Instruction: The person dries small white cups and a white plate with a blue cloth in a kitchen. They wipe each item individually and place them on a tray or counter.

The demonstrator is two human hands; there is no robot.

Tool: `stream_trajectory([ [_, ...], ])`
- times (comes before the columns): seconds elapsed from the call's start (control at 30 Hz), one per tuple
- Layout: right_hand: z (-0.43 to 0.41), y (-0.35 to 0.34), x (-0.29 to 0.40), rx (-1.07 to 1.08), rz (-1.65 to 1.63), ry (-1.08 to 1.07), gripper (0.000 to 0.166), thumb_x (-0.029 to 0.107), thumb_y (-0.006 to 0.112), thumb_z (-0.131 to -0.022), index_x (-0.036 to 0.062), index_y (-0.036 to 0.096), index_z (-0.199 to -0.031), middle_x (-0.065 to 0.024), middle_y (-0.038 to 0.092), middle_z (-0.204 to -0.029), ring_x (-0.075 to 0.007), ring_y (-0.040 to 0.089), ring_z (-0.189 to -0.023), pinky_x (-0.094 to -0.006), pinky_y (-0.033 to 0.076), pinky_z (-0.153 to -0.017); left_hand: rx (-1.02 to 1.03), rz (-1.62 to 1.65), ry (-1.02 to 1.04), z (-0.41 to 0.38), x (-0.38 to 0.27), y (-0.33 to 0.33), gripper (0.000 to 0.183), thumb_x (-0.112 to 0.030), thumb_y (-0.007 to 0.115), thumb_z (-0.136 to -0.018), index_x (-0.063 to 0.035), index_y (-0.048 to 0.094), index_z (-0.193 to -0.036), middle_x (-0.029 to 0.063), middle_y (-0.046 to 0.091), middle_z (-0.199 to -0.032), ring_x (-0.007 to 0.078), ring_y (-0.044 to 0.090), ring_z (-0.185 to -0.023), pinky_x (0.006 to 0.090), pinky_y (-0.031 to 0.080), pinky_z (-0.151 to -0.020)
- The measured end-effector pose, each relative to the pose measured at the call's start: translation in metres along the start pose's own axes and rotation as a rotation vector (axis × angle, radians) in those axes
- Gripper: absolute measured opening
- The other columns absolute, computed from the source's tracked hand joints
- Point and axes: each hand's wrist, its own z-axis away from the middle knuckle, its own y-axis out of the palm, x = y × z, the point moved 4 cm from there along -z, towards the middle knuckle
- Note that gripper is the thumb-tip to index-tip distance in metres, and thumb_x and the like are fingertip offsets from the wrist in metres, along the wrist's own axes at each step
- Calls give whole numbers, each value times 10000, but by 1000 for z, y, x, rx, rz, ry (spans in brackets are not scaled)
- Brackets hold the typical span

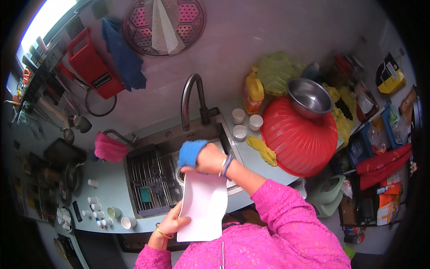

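Observation:
A long white tray-like dish (203,210) with curved sides is tilted between me and the sink. My left hand (173,220) grips its left edge, thumb lying over the inner face. In my right hand (210,159) is a blue cloth (191,153), bunched over the fingers near the dish's far end. The stainless steel sink (168,134) lies beneath, its drain partly hidden by the dish and my right hand. Over the sink's left part sits a drying rack (147,181) with a green sponge (145,194). The curved faucet (193,97) rises behind.
Right of the sink stand three white cups (256,122), a yellow cloth (262,150), a yellow bottle (253,90) and a red plastic basket (299,138) topped by a metal bowl (310,97). Several small cups (97,214) occupy the left counter. A pink cloth (109,148) hangs on a second tap.

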Motion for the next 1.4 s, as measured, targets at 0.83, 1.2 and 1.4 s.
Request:
stream_trajectory([
  [0.83,120,161,35,-349,-2072,859,414,343,468,-921,58,488,-1220,-70,574,-1148,-167,553,-1034,-309,448,-895,-323,486,168,-24,50,-48,560,-24,565,-735,4,388,-1265,137,541,-1134,268,560,-1015,363,475,-851],
  [1.2,196,50,4,-112,-250,971,365,302,633,-743,56,571,-1005,-194,599,-927,-362,570,-893,-401,458,-778,-380,568,172,-4,51,-82,594,36,533,-733,-10,339,-1292,154,508,-1162,298,546,-1038,381,474,-869],
  [1.4,230,53,-78,14,266,1004,381,361,671,-704,70,593,-937,-181,596,-931,-359,557,-883,-435,456,-754,-412,649,120,-5,59,-65,582,39,536,-737,-12,340,-1283,145,516,-1132,290,548,-1019,378,472,-866],
])
